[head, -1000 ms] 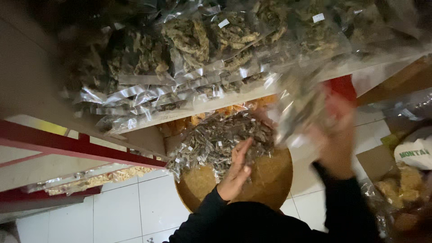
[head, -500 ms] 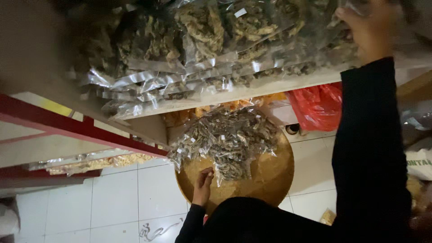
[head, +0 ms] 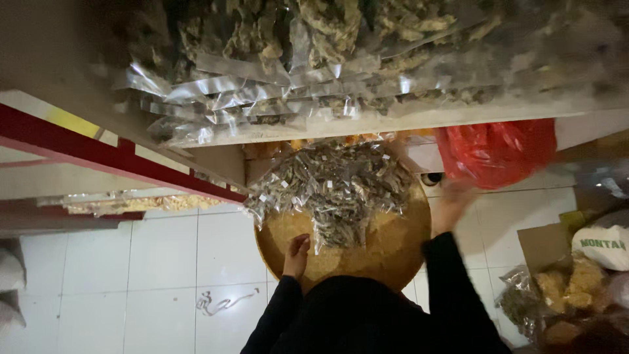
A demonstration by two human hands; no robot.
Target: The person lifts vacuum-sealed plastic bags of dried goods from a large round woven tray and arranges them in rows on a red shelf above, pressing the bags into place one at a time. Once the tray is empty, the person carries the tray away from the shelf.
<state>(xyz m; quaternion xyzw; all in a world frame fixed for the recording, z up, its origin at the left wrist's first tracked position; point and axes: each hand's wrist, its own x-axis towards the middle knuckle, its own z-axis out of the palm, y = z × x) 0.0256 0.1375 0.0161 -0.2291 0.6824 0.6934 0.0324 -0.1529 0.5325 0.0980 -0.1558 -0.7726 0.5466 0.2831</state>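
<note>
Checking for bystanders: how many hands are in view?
2: the left hand rests on the round woven tray; the right hand, blurred, is beside the tray's right rim. Others may be hidden.

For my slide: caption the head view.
Left hand rests on round woven tray of bagged dried goods; right hand at its rim.

One round tray [head: 393, 252]. On it one heap of clear packets [head: 331, 187], too many and too overlapped to count. Two hands: the left hand [head: 296, 254] and the right hand [head: 452, 206]. One red bag [head: 498, 151]. One shelf [head: 406, 121] above carries a stack of larger packets [head: 314, 59], number unclear. One white sack [head: 603, 246].
</note>
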